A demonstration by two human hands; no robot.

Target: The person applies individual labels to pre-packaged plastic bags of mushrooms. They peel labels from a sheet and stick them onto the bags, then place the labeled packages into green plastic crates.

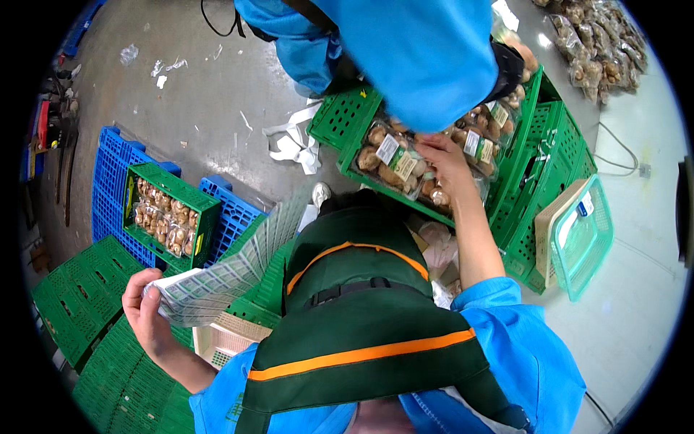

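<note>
My left hand [146, 312] grips a stack of printed label sheets [227, 276], which fans out toward the middle of the view. My right hand [447, 163] reaches over a green plastic crate [398, 199] of mushrooms in clear film-wrapped packs. Its fingertips are at the packs, partly hidden under a co-worker's blue garment, so whether they grip anything is unclear. One mushroom pack [371, 160] just left of that hand bears a white label and a green-and-yellow one. Another labelled pack [471, 149] lies to its right.
A co-worker in blue [412, 49] leans over the crate's far side. Stacked green crates [553, 157] and a teal basket [585, 244] stand right. Bagged mushrooms [602, 49] lie upper right. At left, a mushroom-filled crate [206, 209] sits on blue pallets [111, 179]. White strapping [295, 144] litters the floor.
</note>
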